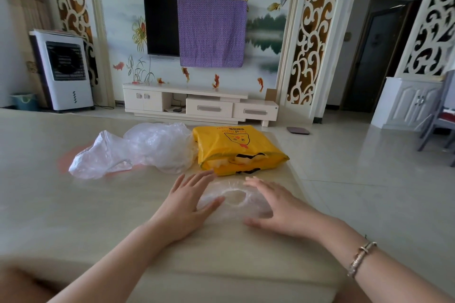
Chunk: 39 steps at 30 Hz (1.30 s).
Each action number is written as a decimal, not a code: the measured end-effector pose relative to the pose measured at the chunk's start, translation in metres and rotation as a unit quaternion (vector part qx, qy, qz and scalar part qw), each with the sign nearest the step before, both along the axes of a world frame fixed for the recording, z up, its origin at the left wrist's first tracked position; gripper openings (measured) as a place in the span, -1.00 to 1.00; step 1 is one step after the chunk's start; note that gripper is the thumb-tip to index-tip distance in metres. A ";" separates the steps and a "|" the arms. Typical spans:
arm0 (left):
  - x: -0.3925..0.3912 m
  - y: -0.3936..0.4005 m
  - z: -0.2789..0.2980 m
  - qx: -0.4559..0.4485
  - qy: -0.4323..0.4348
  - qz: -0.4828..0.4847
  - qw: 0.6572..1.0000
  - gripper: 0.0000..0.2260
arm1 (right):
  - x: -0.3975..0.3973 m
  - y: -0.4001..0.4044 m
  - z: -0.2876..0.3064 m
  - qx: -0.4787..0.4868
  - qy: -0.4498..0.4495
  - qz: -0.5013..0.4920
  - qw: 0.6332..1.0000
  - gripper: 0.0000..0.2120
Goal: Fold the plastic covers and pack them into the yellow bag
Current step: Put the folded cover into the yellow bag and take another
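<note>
Plastic cover [234, 200], a clear round one with a gathered elastic ring at its middle, lies flat on the beige table [73, 204] close to the person, near the table's right edge. Both hands rest on it with fingers spread and nothing gripped: the left hand [187, 206] presses its left rim, the right hand [278, 206], with a bracelet [360, 258] on the wrist, presses its right side. The step in hand looks like smoothing the cover before the first fold. To do it well, push trapped air outward from the ring, keep one palm pinning the film so it cannot slide on the slick top, then bring one edge across to meet the other and crease it flat. Just beyond the fingertips sits the yellow bag [236, 147], its open mouth facing the person and already part filled. To its left, touching it, a heap of unfolded covers [157, 147] waits.
</note>
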<state>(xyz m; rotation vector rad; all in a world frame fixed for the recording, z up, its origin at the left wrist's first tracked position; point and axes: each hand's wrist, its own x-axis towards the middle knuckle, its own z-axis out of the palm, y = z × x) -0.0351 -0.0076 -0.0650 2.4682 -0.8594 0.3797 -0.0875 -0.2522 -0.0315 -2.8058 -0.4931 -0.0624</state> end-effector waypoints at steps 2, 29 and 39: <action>-0.004 0.001 0.000 -0.045 -0.049 -0.036 0.997 -0.47 | 0.002 -0.002 -0.002 0.001 -0.055 0.026 0.998 -0.40; -0.008 0.002 -0.001 -0.092 -0.037 0.078 0.992 -0.62 | 0.014 0.005 -0.020 0.253 -0.053 -0.092 0.962 -0.73; 0.001 -0.017 0.011 0.027 0.008 0.209 0.977 -0.67 | 0.037 0.025 -0.016 0.112 -0.081 -0.196 0.971 -0.73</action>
